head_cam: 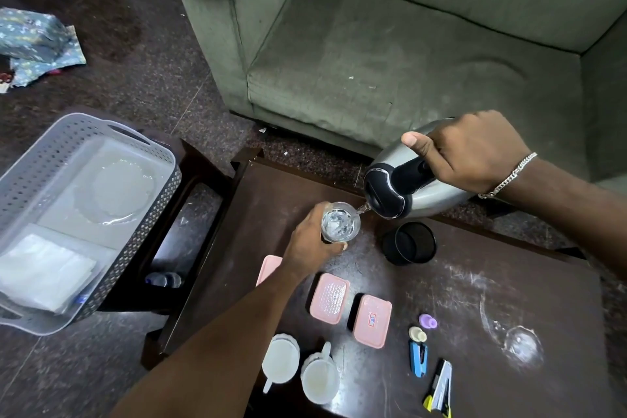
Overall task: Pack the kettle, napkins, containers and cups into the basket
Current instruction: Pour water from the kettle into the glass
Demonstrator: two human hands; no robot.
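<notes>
My right hand (pixel 475 149) grips the black handle of a steel kettle (pixel 400 187), tilted with its spout over a clear glass (pixel 341 222). Water fills the glass, which my left hand (pixel 312 241) holds upright on the dark table (pixel 492 299). Three pink-lidded containers (pixel 329 297) (pixel 372 320) (pixel 268 268) lie in front of me; my left arm partly hides the leftmost. Two white cups (pixel 281 358) (pixel 319 377) stand at the near edge. A grey basket (pixel 149 159) at the left holds white napkins (pixel 44 271) and a clear plate (pixel 118 193).
A black mesh pot (pixel 410 243) stands next to the kettle. A blue stapler (pixel 418 358), a cutter (pixel 441 387) and small purple and cream pieces (pixel 428 321) lie on the table's near right. A green sofa (pixel 390 44) stands behind. Patterned cloth (pixel 37 44) lies on the floor.
</notes>
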